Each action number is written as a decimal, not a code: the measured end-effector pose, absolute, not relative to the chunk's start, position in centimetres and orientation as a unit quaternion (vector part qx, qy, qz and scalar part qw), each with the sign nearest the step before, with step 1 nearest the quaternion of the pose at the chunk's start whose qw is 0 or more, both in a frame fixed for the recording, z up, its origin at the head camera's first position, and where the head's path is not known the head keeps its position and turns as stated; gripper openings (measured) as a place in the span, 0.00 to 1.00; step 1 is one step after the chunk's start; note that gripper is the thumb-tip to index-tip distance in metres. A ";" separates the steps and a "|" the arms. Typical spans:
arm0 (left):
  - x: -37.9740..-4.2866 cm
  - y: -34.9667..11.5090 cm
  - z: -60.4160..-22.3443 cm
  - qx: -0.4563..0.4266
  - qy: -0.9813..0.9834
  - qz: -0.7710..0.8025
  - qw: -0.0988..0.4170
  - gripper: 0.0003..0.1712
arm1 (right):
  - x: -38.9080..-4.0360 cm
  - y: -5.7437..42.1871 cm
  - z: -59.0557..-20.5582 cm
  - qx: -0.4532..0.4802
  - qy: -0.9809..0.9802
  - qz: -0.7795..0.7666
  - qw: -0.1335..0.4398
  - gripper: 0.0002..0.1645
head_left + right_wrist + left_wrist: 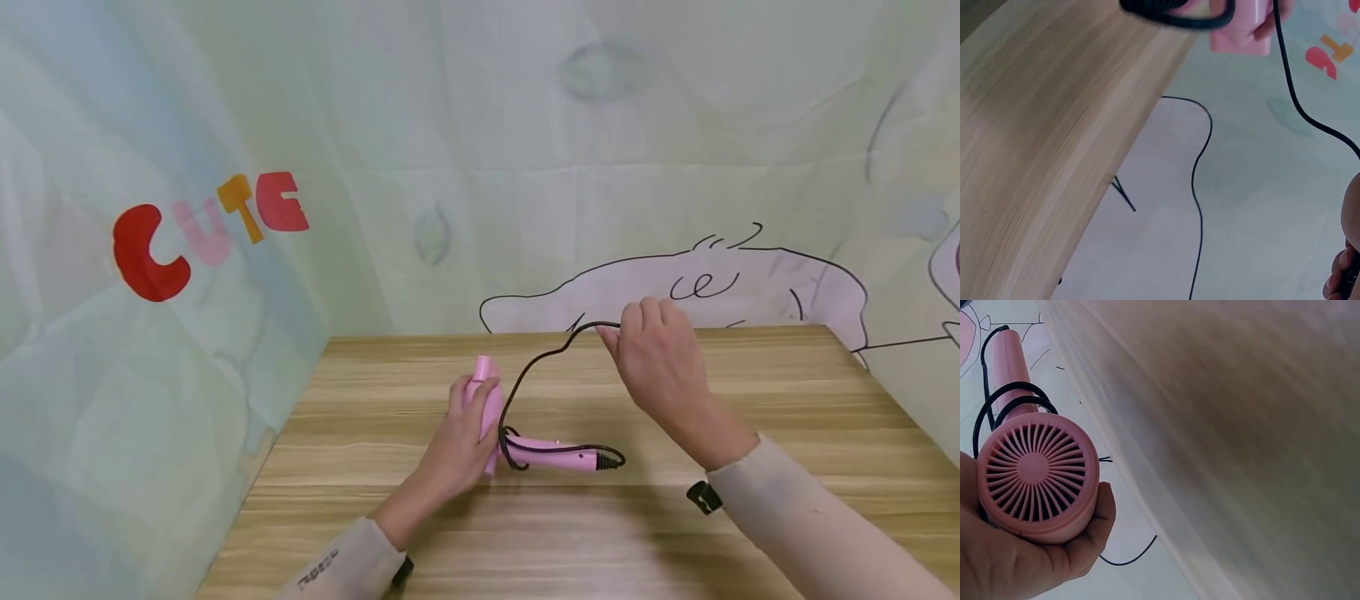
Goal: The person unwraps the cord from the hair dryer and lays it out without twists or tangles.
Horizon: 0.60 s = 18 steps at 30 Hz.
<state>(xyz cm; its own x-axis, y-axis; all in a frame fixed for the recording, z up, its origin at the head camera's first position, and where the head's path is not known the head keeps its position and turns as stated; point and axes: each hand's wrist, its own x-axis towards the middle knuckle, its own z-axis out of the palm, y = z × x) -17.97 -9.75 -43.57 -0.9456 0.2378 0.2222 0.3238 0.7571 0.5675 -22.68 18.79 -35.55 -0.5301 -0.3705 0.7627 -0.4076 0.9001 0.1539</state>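
Observation:
A pink hair dryer point(551, 455) is held over the wooden table, its handle pointing right in the head view. My left hand point(457, 433) grips the barrel, with the thumb and fingers wrapped round it. The round slotted air grille point(1034, 469) faces the left wrist camera. A black cord point(525, 367) loops from the handle's end back round the handle near the barrel, then rises in an arc. My right hand point(660, 358), raised to the right, holds the cord in curled fingers. In the right wrist view, a black part point(1349, 284) shows within that hand.
The wood-grain table point(360, 492) spans the space below both hands. A pale printed cloth point(465, 183) hangs behind it and along the left side, bearing coloured letters point(281, 202) and a line drawing. Black wrist straps point(703, 497) show at the sleeves.

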 end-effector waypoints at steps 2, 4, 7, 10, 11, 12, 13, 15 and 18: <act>-18.2 -9.8 -43.6 -0.145 -0.936 -0.313 0.069 0.36 | -22.1 18.5 -35.4 0.231 -0.866 0.020 0.442 0.32; -18.4 -9.8 -43.7 -0.142 -0.937 -0.311 0.071 0.36 | -21.6 18.2 -35.2 0.238 -0.859 0.018 0.453 0.32; -18.8 -9.9 -43.9 -0.140 -0.938 -0.305 0.082 0.36 | -20.8 17.8 -34.8 0.244 -0.854 0.020 0.459 0.32; -19.3 -10.1 -44.1 -0.133 -0.938 -0.306 0.093 0.36 | -19.9 17.6 -34.4 0.250 -0.854 0.028 0.456 0.32; -19.5 -10.2 -44.2 -0.128 -0.938 -0.308 0.096 0.36 | -19.6 17.6 -34.3 0.252 -0.854 0.030 0.454 0.33; -19.7 -10.2 -44.2 -0.124 -0.936 -0.313 0.099 0.36 | -19.3 17.5 -34.2 0.253 -0.854 0.031 0.453 0.33; -20.0 -10.3 -44.3 -0.119 -0.935 -0.317 0.102 0.36 | -18.9 17.5 -34.1 0.256 -0.854 0.034 0.453 0.33; -20.5 -10.5 -44.4 -0.111 -0.933 -0.324 0.111 0.35 | -18.3 17.4 -34.1 0.262 -0.847 0.044 0.461 0.34; -21.2 -10.8 -44.5 -0.102 -0.930 -0.330 0.126 0.35 | -17.5 17.2 -34.1 0.276 -0.828 0.064 0.485 0.34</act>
